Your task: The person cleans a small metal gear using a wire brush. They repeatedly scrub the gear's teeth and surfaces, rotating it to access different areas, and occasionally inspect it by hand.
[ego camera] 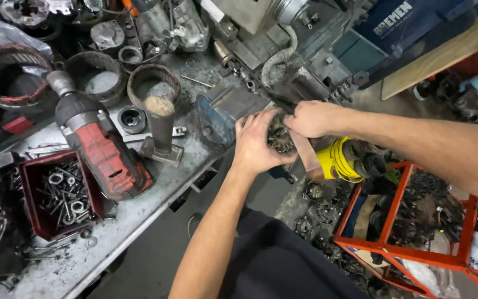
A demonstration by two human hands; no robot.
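My left hand (pixel 254 145) and my right hand (pixel 312 118) both grip a dark, greasy round metal part with claw-like teeth (pixel 279 135), held just off the right end of the workbench. A blue bench vise (pixel 225 109) stands right beside my left hand. The part is mostly covered by my fingers.
A red and black cordless impact wrench (pixel 98 145) lies on the grey workbench (pixel 139 207), next to a red tray of bolts and washers (pixel 56 196). Round stator rings (pixel 152 83) sit behind. An orange metal rack (pixel 410 221) and a yellow tool (pixel 338 159) are at the right.
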